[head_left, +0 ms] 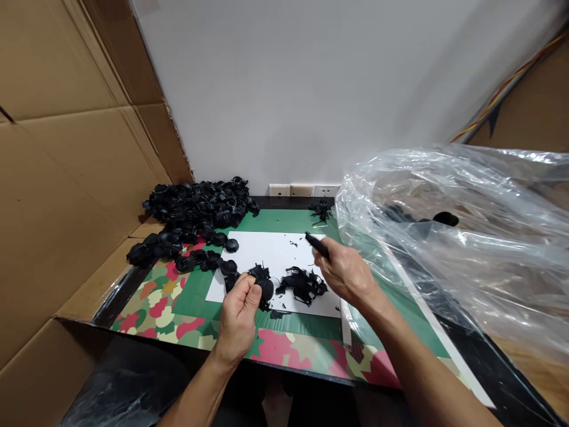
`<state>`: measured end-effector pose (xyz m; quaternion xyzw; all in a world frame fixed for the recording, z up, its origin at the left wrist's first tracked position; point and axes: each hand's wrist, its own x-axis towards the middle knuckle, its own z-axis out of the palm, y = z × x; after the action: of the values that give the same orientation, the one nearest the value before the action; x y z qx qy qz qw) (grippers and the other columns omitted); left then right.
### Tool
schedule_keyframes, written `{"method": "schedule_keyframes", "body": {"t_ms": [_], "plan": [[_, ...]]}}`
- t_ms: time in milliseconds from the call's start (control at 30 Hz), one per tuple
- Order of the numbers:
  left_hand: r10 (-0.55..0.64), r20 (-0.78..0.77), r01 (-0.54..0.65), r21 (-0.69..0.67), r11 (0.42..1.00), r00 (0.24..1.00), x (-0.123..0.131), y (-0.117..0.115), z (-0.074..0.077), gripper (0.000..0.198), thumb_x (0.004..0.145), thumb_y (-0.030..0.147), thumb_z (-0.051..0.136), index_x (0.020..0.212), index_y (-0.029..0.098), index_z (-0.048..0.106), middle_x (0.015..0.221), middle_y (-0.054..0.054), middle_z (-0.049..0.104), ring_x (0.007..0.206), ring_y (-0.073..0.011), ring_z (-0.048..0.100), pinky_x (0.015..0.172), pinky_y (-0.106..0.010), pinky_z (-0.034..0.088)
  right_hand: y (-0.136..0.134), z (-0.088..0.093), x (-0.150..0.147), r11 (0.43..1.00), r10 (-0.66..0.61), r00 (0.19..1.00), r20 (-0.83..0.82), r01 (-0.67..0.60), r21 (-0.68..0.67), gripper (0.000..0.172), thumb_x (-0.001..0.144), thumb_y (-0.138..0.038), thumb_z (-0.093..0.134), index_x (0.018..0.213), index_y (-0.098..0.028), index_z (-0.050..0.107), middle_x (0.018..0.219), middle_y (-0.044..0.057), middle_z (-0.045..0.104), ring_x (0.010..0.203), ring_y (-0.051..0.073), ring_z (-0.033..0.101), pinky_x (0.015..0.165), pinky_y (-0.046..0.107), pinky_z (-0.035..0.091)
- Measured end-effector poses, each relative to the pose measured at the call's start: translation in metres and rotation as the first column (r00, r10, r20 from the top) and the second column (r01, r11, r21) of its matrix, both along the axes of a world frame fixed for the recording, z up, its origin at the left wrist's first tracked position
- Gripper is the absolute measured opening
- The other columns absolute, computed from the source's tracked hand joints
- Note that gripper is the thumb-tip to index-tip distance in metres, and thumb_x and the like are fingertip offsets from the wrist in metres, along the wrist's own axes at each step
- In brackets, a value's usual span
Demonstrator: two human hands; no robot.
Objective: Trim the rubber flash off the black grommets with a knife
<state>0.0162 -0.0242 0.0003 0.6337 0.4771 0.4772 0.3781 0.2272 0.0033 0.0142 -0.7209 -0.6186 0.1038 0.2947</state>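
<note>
Between the thumb and fingers of my left hand (240, 317) is a round black ribbed rubber part (265, 289), held just above a white sheet (267, 252). My right hand (347, 270) is closed round a dark pen-like tool (317, 244), its tip pointing up and left, apart from the part. Below and between the hands lies a heap of torn black scraps (304, 286). A chain of similar ribbed parts (207, 259) runs from the left hand's side toward a large pile (200, 204) at the back left.
A cardboard box wall (75, 160) rises on the left. Clear plastic bagging (444, 249) covers the right side, with black pieces inside. More scraps (320, 210) lie at the back, before wall sockets (326, 191). A green and camouflage-patterned mat (191, 302) covers the table.
</note>
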Motion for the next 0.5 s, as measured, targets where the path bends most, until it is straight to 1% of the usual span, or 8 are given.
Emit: {"method": "schedule_keyframes", "body": {"t_ms": [33, 100, 167, 200, 267, 367, 433, 500], "plan": [[-0.01, 0.021, 0.011, -0.027, 1.0, 1.0, 0.0, 0.004, -0.001, 0.037, 0.087, 0.048, 0.048, 0.062, 0.021, 0.045, 0.066, 0.001, 0.038, 0.062, -0.0141, 0.038, 0.058, -0.025, 0.037, -0.002, -0.003, -0.001, 0.997, 0.066, 0.998, 0.001, -0.066, -0.034, 0.013, 0.081, -0.024, 0.047, 0.072, -0.023, 0.056, 0.055, 0.001, 0.053, 0.047, 0.016, 0.042, 0.049, 0.026, 0.025], [-0.034, 0.038, 0.036, -0.055, 0.998, 0.999, -0.001, 0.008, -0.003, 0.037, 0.086, 0.05, 0.049, 0.065, 0.02, 0.05, 0.067, 0.001, 0.039, 0.063, -0.0138, 0.039, 0.059, -0.025, 0.037, -0.007, -0.009, -0.003, 0.988, 0.149, 0.988, -0.036, -0.151, -0.037, 0.015, 0.081, -0.023, 0.048, 0.084, -0.024, 0.062, 0.071, 0.004, 0.065, 0.058, 0.02, 0.055, 0.054, 0.027, 0.032], [-0.048, 0.031, 0.049, -0.052, 0.997, 0.998, -0.001, 0.007, -0.005, 0.036, 0.087, 0.05, 0.049, 0.067, 0.019, 0.053, 0.069, 0.001, 0.041, 0.064, -0.014, 0.041, 0.06, -0.024, 0.038, -0.013, -0.013, -0.008, 0.989, 0.148, 0.982, -0.117, -0.146, 0.02, 0.023, 0.08, -0.023, 0.047, 0.096, -0.023, 0.063, 0.09, 0.008, 0.069, 0.074, 0.023, 0.061, 0.062, 0.03, 0.039], [-0.056, 0.018, 0.057, -0.039, 0.998, 0.998, -0.001, 0.007, -0.005, 0.036, 0.087, 0.049, 0.049, 0.068, 0.019, 0.053, 0.07, 0.0, 0.042, 0.065, -0.0141, 0.042, 0.061, -0.024, 0.038, -0.017, -0.013, -0.011, 0.99, 0.139, 0.974, -0.177, -0.132, 0.048, 0.024, 0.08, -0.025, 0.047, 0.098, -0.021, 0.063, 0.094, 0.01, 0.069, 0.078, 0.024, 0.062, 0.066, 0.032, 0.041], [-0.084, -0.022, 0.084, -0.011, 0.996, 0.996, 0.0, 0.005, -0.005, 0.033, 0.088, 0.045, 0.048, 0.069, 0.019, 0.054, 0.072, 0.0, 0.043, 0.067, -0.0143, 0.043, 0.062, -0.024, 0.039, -0.023, -0.01, -0.019, 0.988, 0.155, 0.93, -0.332, -0.142, 0.065, 0.023, 0.082, -0.033, 0.047, 0.092, -0.019, 0.063, 0.088, 0.009, 0.068, 0.076, 0.023, 0.062, 0.067, 0.032, 0.043], [-0.138, -0.096, 0.142, 0.038, 0.989, 0.986, 0.002, 0.004, -0.002, 0.028, 0.091, 0.038, 0.047, 0.072, 0.019, 0.057, 0.074, -0.001, 0.044, 0.069, -0.0149, 0.045, 0.063, -0.025, 0.039, -0.03, -0.005, -0.036, 0.964, 0.258, 0.806, -0.533, -0.253, 0.084, 0.023, 0.081, -0.039, 0.05, 0.08, -0.019, 0.061, 0.076, 0.005, 0.065, 0.068, 0.019, 0.059, 0.063, 0.029, 0.044], [-0.163, -0.155, 0.175, 0.068, 0.982, 0.974, 0.003, 0.003, 0.001, 0.024, 0.091, 0.033, 0.046, 0.077, 0.019, 0.059, 0.077, -0.001, 0.046, 0.073, -0.0154, 0.047, 0.067, -0.026, 0.039, -0.033, -0.004, -0.045, 0.952, 0.3, 0.781, -0.549, -0.285, 0.115, 0.02, 0.079, -0.038, 0.053, 0.07, -0.02, 0.056, 0.068, 0.001, 0.059, 0.063, 0.017, 0.054, 0.059, 0.027, 0.041], [-0.174, -0.203, 0.194, 0.08, 0.978, 0.963, 0.003, 0.003, 0.003, 0.021, 0.092, 0.03, 0.046, 0.082, 0.019, 0.061, 0.081, -0.002, 0.048, 0.077, -0.0161, 0.048, 0.071, -0.026, 0.04, -0.033, -0.006, -0.049, 0.951, 0.305, 0.796, -0.523, -0.279, 0.131, 0.022, 0.078, -0.034, 0.053, 0.061, -0.02, 0.048, 0.061, -0.001, 0.051, 0.058, 0.015, 0.048, 0.055, 0.026, 0.037]]}}
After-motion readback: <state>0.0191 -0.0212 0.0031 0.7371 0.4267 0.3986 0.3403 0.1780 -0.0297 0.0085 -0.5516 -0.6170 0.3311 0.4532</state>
